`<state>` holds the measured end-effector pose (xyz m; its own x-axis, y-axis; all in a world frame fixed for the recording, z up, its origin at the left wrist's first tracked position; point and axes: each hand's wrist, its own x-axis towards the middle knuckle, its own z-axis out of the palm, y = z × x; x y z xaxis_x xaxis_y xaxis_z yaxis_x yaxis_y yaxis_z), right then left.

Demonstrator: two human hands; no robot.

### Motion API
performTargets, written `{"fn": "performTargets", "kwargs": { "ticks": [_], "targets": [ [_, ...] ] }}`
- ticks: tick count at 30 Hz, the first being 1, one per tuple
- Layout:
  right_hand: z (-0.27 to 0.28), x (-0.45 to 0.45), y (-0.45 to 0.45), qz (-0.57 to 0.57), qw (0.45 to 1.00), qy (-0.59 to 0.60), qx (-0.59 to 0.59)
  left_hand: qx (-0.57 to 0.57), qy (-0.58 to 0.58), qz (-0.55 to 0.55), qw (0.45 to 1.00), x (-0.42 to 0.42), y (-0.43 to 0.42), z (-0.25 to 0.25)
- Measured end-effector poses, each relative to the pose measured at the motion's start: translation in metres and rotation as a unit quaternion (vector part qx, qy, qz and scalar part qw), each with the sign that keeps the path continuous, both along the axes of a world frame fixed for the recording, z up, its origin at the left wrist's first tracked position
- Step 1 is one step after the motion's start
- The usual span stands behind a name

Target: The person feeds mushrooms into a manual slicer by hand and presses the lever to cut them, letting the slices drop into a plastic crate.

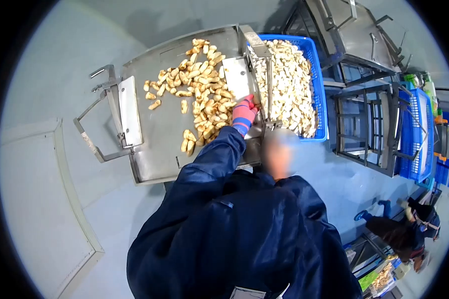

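My left hand (244,115), in a pink and blue glove, is closed at the lower end of a white board (238,77) on the metal cutter frame (262,74). What its fingers hold, if anything, is hidden. My right hand (278,158) is a blur just below the cutter, and its fingers cannot be made out. Pale, brown-tinged mushrooms (204,84) lie heaped on the steel worktable (157,129), left of my gloved hand. A blue basket (322,107) beyond the cutter holds many whitish slices (287,84).
Another hinged metal frame with a white board (129,112) is fixed at the table's left side. Steel stands (364,40) and stacked blue baskets (416,134) are at right. A co-worker (404,229) in dark clothing is at lower right, near a table with more produce (383,276).
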<state>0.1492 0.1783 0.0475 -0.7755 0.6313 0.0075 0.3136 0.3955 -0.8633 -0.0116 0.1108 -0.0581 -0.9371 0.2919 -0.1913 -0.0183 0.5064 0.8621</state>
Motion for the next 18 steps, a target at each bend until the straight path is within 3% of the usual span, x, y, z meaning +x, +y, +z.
{"fn": "performTargets", "kwargs": {
  "ticks": [2, 4, 10, 13, 15, 18],
  "targets": [
    [-0.046, 0.013, 0.001, 0.010, 0.998, 0.035, 0.058, 0.033, -0.014, -0.007, 0.999, -0.003, -0.001, 0.002],
    [-0.007, -0.005, 0.001, 0.016, 0.987, 0.073, 0.142, 0.035, -0.010, -0.012, 0.999, -0.006, -0.001, 0.012],
    [-0.035, 0.009, -0.002, 0.001, 0.999, 0.027, 0.022, 0.065, -0.057, -0.031, 0.996, -0.009, -0.003, 0.003],
    [-0.032, 0.001, 0.005, 0.031, 0.983, 0.058, 0.174, 0.034, -0.031, -0.037, 0.998, -0.012, -0.003, 0.003],
    [-0.017, 0.001, 0.000, 0.019, 0.990, 0.045, 0.130, 0.040, -0.006, -0.030, 0.999, -0.008, -0.002, 0.000],
    [-0.012, -0.002, 0.001, 0.019, 0.992, 0.048, 0.117, 0.045, -0.065, -0.030, 0.996, -0.009, 0.001, -0.001]
  ]
}}
